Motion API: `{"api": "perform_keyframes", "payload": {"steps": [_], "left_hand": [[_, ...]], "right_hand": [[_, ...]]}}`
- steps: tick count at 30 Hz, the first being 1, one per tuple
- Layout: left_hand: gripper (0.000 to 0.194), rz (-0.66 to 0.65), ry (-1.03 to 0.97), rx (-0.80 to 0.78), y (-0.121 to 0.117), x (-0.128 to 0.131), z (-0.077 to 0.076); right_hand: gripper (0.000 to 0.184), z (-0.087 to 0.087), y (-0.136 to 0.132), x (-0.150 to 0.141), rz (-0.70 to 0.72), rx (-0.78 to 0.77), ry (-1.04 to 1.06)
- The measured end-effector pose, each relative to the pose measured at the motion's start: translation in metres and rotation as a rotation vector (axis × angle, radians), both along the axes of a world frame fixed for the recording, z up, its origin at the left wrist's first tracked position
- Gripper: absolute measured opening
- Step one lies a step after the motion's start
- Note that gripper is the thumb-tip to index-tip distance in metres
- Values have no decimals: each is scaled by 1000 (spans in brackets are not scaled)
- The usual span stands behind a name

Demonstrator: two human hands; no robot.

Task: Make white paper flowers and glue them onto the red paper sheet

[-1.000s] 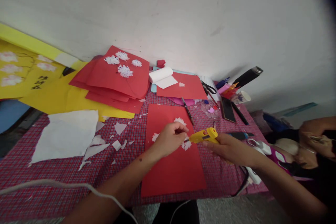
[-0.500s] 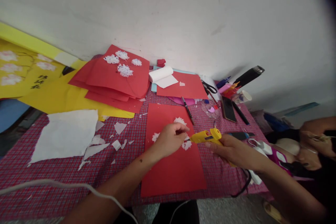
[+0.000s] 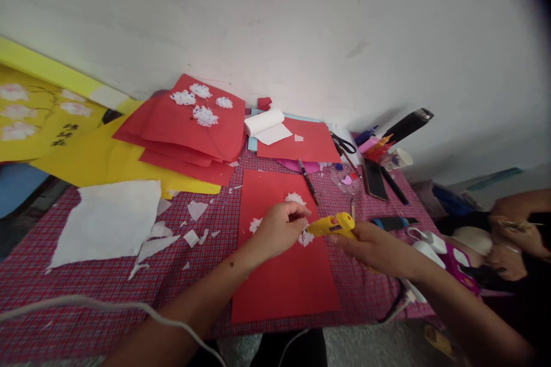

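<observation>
My right hand (image 3: 376, 246) is wrapped round a yellow glue gun (image 3: 331, 225), its nozzle pointing left at the fingers of my other hand. My left hand (image 3: 278, 228) hovers over a red paper sheet (image 3: 288, 287) with thumb and fingers drawn together; what they pinch, if anything, is hidden. Right beside those fingertips a ragged white paper flower (image 3: 306, 237) shows in part, just below the nozzle. Another white flower (image 3: 295, 199) lies above my left hand on the sheet, and part of a third flower (image 3: 255, 224) shows at its left.
White paper (image 3: 107, 221) and torn scraps lie left, near stacked red sheets (image 3: 163, 120). A pen (image 3: 307, 180) crosses the red sheet's upper edge. Scissors (image 3: 343, 142), a phone (image 3: 374, 179) and a power strip (image 3: 458, 264) stand right. Another person's hand (image 3: 523, 235) is far right. A white cord crosses my left forearm.
My right hand has moved slightly left, bringing the glue gun's nozzle closer to my left fingertips and the flower. My left hand stays nearly in place.
</observation>
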State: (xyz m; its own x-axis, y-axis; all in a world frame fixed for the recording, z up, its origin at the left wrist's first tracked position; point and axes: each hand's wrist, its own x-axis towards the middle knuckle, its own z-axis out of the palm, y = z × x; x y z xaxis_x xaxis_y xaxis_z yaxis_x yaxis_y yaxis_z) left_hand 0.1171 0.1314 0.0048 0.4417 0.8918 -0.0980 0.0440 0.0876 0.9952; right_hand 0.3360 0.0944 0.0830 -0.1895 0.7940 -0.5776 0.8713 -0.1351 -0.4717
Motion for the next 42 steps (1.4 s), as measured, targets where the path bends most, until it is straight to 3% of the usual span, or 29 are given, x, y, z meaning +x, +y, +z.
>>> {"api": "perform_keyframes", "payload": {"steps": [6, 12, 15, 18, 22, 26, 30, 35, 39, 42], "left_hand": [[20, -8, -4, -9, -1, -1, 5], [17, 17, -66, -4, -2, 1, -1], [17, 23, -97, 1, -2, 2, -5], [17, 15, -68, 25, -1, 1, -4], [20, 16, 10, 62, 0, 0, -5], [20, 3, -42, -58, 0, 2, -12], [18, 19, -146, -213, 0, 4, -10], [16, 35, -198, -289, -1, 4, 0], [13, 18, -159, -215, 0, 2, -1], [13, -4, -9, -43, 1, -2, 1]], "right_hand": [[47, 7, -3, 1, 37, 121, -42], [36, 29, -15, 4, -39, 145, 93], [32, 31, -24, 11, -140, 115, 175], [36, 18, -39, 20, -288, 65, 260], [38, -15, -65, 24, -561, 101, 521], [40, -52, -87, 8, -771, 185, 810], [39, -77, -94, -6, -842, 215, 991], [36, -87, -96, -3, -893, 272, 1085], [36, -89, -98, -1, -871, 254, 1100], [37, -91, -99, -3, -882, 293, 1092]]}}
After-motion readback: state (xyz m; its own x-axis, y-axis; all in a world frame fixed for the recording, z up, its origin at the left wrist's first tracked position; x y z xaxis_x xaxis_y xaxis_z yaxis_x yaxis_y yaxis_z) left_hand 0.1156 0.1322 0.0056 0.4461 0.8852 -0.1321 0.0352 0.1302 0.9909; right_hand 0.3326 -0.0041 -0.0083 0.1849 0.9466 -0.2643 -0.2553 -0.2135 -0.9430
